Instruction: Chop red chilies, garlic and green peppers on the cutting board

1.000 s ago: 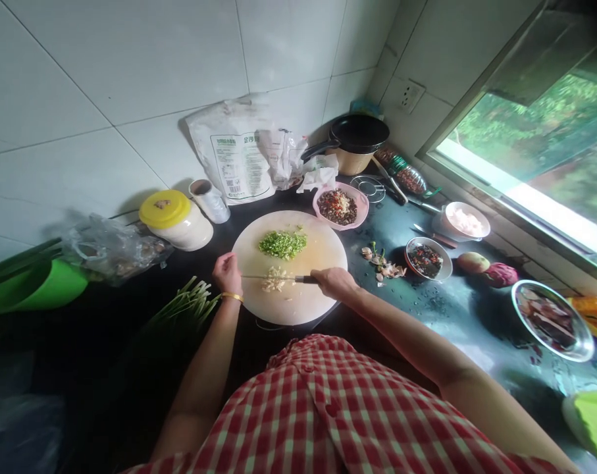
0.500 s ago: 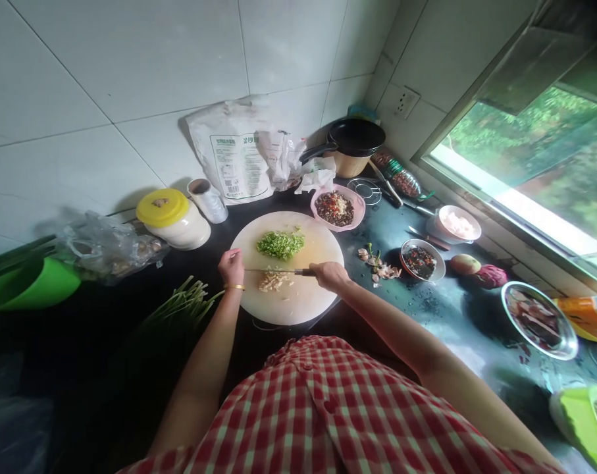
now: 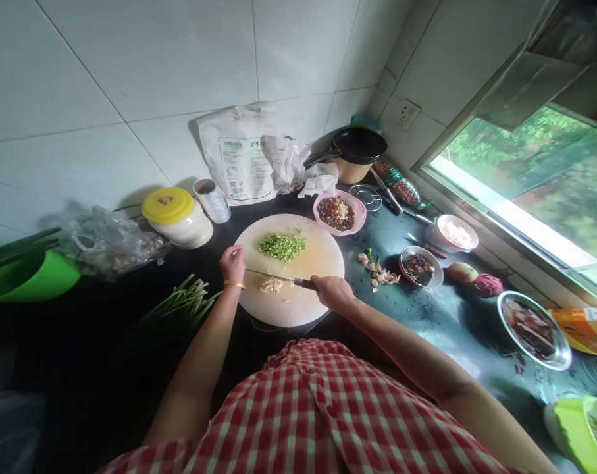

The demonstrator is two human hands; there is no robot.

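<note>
My right hand [image 3: 334,291] is wrapped round the dark handle of a kitchen knife [image 3: 268,274]. The thin blade slants left over a small heap of pale chopped bits, which look like garlic [image 3: 271,284], on a round white cutting board [image 3: 322,253]. At the board's left edge is my left hand [image 3: 233,262], fingers bent and drawn together beside the blade's tip; what they hold, if anything, is hidden. A gold bangle [image 3: 234,284] circles that wrist. Behind the blade lies a pile of chopped green vegetable [image 3: 282,246].
Long green stalks [image 3: 187,299] lie left of the board. Behind stand a yellow-lidded jar [image 3: 177,217], a plastic wrap roll [image 3: 212,201] and a pink bowl [image 3: 360,214]. To the right are peelings [image 3: 377,270], a small bowl [image 3: 420,266], another knife [image 3: 426,245] and a metal bowl [image 3: 565,355].
The knife's handle end has come down towards me with my right hand, so the blade now slants more. My left hand stays at the tip. The whole view has shifted slightly.
</note>
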